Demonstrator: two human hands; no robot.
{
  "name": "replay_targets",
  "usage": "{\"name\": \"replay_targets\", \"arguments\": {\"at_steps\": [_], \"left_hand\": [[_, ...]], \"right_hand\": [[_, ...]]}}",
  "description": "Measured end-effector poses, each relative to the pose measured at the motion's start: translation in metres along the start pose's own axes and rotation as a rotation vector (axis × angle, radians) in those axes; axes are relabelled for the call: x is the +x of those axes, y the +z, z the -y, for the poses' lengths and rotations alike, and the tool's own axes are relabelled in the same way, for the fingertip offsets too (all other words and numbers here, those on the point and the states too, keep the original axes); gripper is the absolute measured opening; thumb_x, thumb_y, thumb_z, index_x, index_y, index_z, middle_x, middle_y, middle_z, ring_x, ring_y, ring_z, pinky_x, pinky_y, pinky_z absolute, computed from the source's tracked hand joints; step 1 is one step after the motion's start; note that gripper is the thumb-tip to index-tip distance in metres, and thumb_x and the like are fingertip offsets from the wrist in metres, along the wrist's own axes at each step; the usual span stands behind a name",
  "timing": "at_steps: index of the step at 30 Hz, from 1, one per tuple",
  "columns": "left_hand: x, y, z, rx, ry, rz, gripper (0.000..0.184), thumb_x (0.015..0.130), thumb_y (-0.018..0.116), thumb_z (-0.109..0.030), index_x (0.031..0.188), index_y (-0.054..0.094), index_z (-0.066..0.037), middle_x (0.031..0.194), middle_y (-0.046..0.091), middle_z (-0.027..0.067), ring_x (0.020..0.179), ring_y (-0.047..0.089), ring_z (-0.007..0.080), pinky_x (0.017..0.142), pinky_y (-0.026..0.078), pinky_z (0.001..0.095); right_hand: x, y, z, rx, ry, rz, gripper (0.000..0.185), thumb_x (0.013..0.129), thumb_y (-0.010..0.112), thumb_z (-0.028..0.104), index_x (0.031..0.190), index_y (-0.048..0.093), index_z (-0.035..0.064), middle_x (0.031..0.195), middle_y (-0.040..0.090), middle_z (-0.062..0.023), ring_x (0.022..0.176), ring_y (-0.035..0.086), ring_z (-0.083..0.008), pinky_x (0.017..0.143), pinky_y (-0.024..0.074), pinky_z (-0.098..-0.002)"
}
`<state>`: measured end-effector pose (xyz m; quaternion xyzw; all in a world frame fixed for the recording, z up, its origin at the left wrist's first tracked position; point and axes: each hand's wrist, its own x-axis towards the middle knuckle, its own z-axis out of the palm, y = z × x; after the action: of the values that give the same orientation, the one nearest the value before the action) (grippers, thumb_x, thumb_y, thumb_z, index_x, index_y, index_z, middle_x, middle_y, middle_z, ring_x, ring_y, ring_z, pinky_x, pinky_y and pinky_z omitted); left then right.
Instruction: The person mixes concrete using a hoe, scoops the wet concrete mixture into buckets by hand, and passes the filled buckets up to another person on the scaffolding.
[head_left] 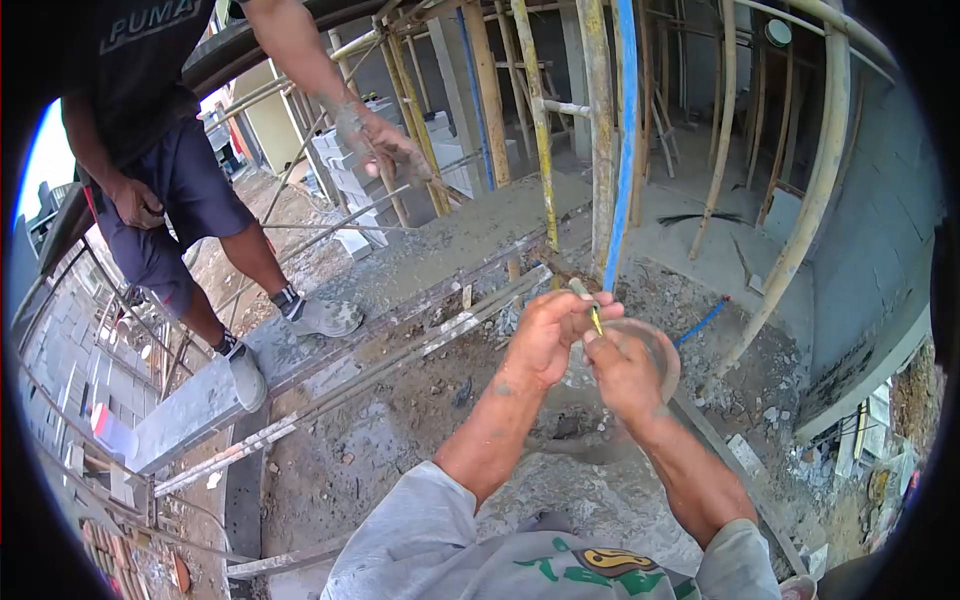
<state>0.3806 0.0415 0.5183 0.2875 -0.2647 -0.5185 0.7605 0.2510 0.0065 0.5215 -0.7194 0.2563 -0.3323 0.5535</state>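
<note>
My left hand is closed, with its fingertips pinching a small greenish piece. A narrow yellow pointed tip shows just below it, between my two hands. My right hand is also closed, its thumb close to that tip. Around the right side of this hand curves a clear, pinkish-edged loop, which looks like tubing; how it is gripped is partly hidden. Just beyond my fingers stands a tall blue pole or pipe.
At left, another person stands on a concrete ledge, one muddy hand reaching over wet concrete. Bamboo poles and wooden props rise ahead. Long boards cross the rubble-strewn ground. A curved wall bounds the right side.
</note>
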Motion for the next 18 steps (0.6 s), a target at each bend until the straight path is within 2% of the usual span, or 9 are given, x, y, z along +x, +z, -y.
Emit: {"name": "replay_targets", "arguments": {"at_steps": [1,5,6,7,10,11,12,15,18], "left_hand": [[0.001,0.007,-0.027,-0.019,0.038,0.010,0.022,0.083,0.050,-0.011,0.097,0.057,0.005,0.102,0.062,0.0210,0.098,0.061,0.0326,0.082,0.050,0.0410],[0.002,0.061,-0.129,0.082,0.166,-0.045,0.033,0.083,0.048,-0.011,0.108,0.047,0.010,0.103,0.059,0.0266,0.097,0.061,0.0320,0.088,0.048,0.0421],[0.013,0.067,-0.147,0.182,0.298,-0.113,0.028,0.082,0.050,-0.016,0.098,0.047,0.007,0.095,0.062,0.0239,0.079,0.064,0.0283,0.053,0.049,0.0329],[0.026,0.058,-0.176,0.195,0.117,-0.016,0.031,0.082,0.050,-0.016,0.100,0.046,0.008,0.090,0.062,0.0249,0.076,0.064,0.0296,0.053,0.048,0.0321],[0.028,0.066,-0.223,0.244,0.244,-0.071,0.030,0.082,0.050,-0.012,0.100,0.041,0.011,0.093,0.060,0.0252,0.080,0.063,0.0362,0.072,0.054,0.0398],[0.028,0.054,-0.244,0.281,0.303,-0.029,0.028,0.083,0.050,-0.009,0.100,0.040,0.011,0.095,0.059,0.0242,0.087,0.062,0.0384,0.080,0.052,0.0437],[0.017,0.050,-0.259,0.263,0.286,-0.084,0.027,0.084,0.048,-0.009,0.101,0.041,0.010,0.094,0.058,0.0228,0.091,0.061,0.0376,0.083,0.051,0.0428],[-0.015,0.030,-0.316,0.559,0.258,-0.009,0.028,0.091,0.045,-0.016,0.111,0.050,0.002,0.099,0.063,0.0161,0.092,0.062,0.0259,0.085,0.049,0.0363],[-0.030,0.018,-0.349,0.627,0.320,-0.229,0.038,0.094,0.039,-0.017,0.127,0.041,0.001,0.120,0.053,0.0210,0.112,0.053,0.0265,0.095,0.044,0.0354]], "right_hand": [[0.009,0.007,0.033,0.039,-0.052,0.019,0.031,0.087,0.050,0.026,0.065,0.053,0.0039,0.056,0.045,0.0001,0.055,0.042,-0.0098,0.050,0.0316,-0.0280],[0.061,0.033,0.110,0.002,-0.138,0.130,0.026,0.085,0.050,0.024,0.067,0.051,0.0050,0.054,0.043,-0.0006,0.044,0.038,-0.0115,0.042,0.0284,-0.0298],[0.074,0.040,0.126,0.043,-0.139,0.150,0.025,0.084,0.050,0.024,0.066,0.049,0.0064,0.053,0.041,-0.0002,0.041,0.035,-0.0115,0.039,0.0272,-0.0300],[0.088,0.046,0.142,0.083,-0.139,0.170,0.025,0.084,0.051,0.023,0.064,0.047,0.0078,0.052,0.038,0.0003,0.039,0.032,-0.0115,0.037,0.0260,-0.0301],[0.119,0.070,0.161,0.067,-0.296,0.139,0.032,0.080,0.056,0.032,0.065,0.054,0.0048,0.058,0.050,-0.0058,0.044,0.046,-0.0168,0.044,0.0373,-0.0345],[0.115,0.083,0.170,0.062,-0.292,0.108,0.036,0.078,0.057,0.035,0.079,0.063,-0.0009,0.074,0.063,-0.0161,0.068,0.063,-0.0274,0.060,0.0464,-0.0396],[0.114,0.095,0.180,-0.031,-0.316,0.094,0.042,0.076,0.057,0.035,0.093,0.064,-0.0032,0.095,0.063,-0.0234,0.094,0.061,-0.0349,0.075,0.0482,-0.0404],[0.108,0.115,0.214,0.070,-0.298,0.196,0.048,0.078,0.057,0.030,0.112,0.054,-0.0029,0.107,0.060,-0.0240,0.102,0.058,-0.0351,0.088,0.0470,-0.0378],[0.132,0.165,0.213,0.136,-0.405,0.225,0.039,0.080,0.052,0.023,0.105,0.052,-0.0073,0.095,0.063,-0.0224,0.091,0.063,-0.0329,0.074,0.0518,-0.0370]]}}
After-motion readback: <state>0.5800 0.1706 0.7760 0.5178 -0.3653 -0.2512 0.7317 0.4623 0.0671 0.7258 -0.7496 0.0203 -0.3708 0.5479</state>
